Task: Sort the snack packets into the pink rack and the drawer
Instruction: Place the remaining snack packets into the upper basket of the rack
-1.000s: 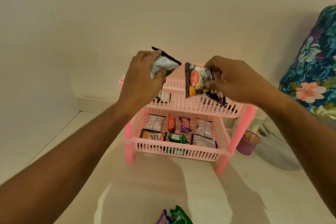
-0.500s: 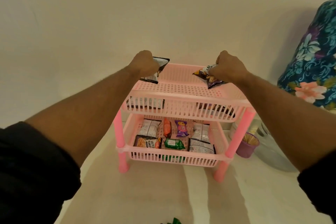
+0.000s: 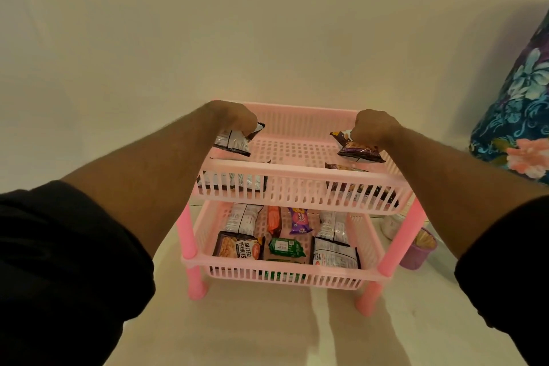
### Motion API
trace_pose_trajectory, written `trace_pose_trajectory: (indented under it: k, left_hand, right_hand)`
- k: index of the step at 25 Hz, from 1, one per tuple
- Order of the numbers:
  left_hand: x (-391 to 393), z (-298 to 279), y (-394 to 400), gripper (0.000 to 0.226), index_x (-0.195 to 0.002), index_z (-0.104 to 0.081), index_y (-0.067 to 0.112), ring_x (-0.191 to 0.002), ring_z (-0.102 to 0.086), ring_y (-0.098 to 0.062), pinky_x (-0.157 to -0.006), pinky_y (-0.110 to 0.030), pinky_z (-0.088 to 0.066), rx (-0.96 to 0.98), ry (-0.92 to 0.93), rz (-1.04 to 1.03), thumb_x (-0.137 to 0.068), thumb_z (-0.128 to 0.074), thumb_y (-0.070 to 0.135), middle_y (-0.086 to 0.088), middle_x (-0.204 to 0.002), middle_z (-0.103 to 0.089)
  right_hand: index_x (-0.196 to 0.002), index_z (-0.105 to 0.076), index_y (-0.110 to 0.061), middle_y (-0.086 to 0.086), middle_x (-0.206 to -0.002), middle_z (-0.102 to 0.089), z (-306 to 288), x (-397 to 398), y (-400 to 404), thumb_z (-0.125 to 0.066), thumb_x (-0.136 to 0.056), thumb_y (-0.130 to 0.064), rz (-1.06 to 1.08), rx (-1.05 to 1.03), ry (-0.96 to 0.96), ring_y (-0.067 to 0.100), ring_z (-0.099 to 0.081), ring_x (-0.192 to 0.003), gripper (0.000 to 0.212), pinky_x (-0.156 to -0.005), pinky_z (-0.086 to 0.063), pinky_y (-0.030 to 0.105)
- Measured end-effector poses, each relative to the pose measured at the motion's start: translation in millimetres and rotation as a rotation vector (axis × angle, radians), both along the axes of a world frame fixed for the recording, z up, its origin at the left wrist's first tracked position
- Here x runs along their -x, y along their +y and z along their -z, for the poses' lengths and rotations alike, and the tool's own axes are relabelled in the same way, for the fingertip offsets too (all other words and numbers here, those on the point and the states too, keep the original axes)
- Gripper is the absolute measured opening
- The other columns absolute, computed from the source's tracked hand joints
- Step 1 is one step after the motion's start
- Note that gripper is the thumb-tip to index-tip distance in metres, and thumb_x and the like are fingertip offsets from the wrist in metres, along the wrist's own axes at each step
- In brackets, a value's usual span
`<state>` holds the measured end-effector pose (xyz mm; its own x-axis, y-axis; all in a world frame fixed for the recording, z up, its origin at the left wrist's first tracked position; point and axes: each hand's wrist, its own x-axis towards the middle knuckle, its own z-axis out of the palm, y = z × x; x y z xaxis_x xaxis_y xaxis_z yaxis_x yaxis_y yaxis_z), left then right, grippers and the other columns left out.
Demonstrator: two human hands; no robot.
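the pink rack (image 3: 297, 187) stands on the pale tabletop (image 3: 267, 330), with two slatted trays one above the other. the lower tray holds several packets lying flat, among them a salted peanuts packet (image 3: 237, 248) and a green packet (image 3: 286, 247). the left hand (image 3: 234, 117) pinches a dark and white packet (image 3: 234, 142) by its top edge, over the left side of the upper tray. the right hand (image 3: 372, 128) grips a dark purple packet (image 3: 358, 151) the same way, over the right side. more packets lie under them at the front of this tray. i think these packets are light, soft and a little slippery; the sealed edge is the best place to hold, because the middle can crush. no drawer is visible.
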<state>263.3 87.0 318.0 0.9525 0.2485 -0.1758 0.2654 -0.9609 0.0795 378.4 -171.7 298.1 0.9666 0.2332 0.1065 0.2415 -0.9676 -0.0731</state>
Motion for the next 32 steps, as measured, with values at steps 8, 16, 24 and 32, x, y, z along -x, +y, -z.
trace_pose_trajectory:
  k: [8, 16, 24, 32]
  left_hand:
    - [-20, 18, 15, 0.042, -0.138, -0.048, -0.003, -0.121, -0.055, -0.034, -0.103, -0.041, -0.047, 0.164, -0.026, -0.097, -0.097, -0.054, 0.006, -0.019, -0.137, -0.053]
    - [-22, 22, 21, 0.07, -0.136, -0.051, 0.006, -0.123, -0.051, -0.033, -0.098, -0.041, -0.047, -0.063, -0.175, -0.105, -0.079, -0.082, 0.032, -0.017, -0.139, -0.047]
    - [-23, 33, 20, 0.047, -0.13, -0.054, 0.005, -0.102, -0.062, -0.025, -0.094, -0.043, -0.057, 0.243, 0.115, -0.102, -0.093, -0.069, 0.029, -0.016, -0.131, -0.058]
    - [-3, 15, 11, 0.049, -0.136, -0.049, 0.008, -0.083, -0.06, -0.021, -0.081, -0.035, -0.055, 0.209, -0.032, -0.051, -0.095, -0.066, 0.03, -0.014, -0.108, -0.065]
  right_hand:
    - [-0.108, -0.066, -0.002, 0.013, -0.105, -0.067, 9, -9, 3, -0.054, -0.097, -0.025, -0.024, 0.123, -0.018, 0.026, -0.057, -0.082, 0.028, -0.07, -0.047, 0.03]
    - [-0.106, -0.064, 0.0, 0.01, -0.094, -0.061, -3, -11, 1, -0.06, -0.096, -0.036, -0.057, -0.039, 0.189, 0.023, -0.061, -0.076, 0.038, -0.055, -0.048, 0.029]
    - [-0.112, -0.059, -0.01, 0.006, -0.095, -0.059, 14, 0, -1, -0.051, -0.1, -0.039, -0.063, 0.04, 0.394, 0.017, -0.059, -0.079, 0.032, -0.055, -0.048, 0.026]
    - [-0.135, -0.054, 0.0, 0.017, -0.137, -0.055, -3, 22, -8, -0.052, -0.101, -0.028, -0.158, 0.085, 0.155, 0.033, -0.056, -0.12, 0.044, -0.097, -0.05, 0.042]
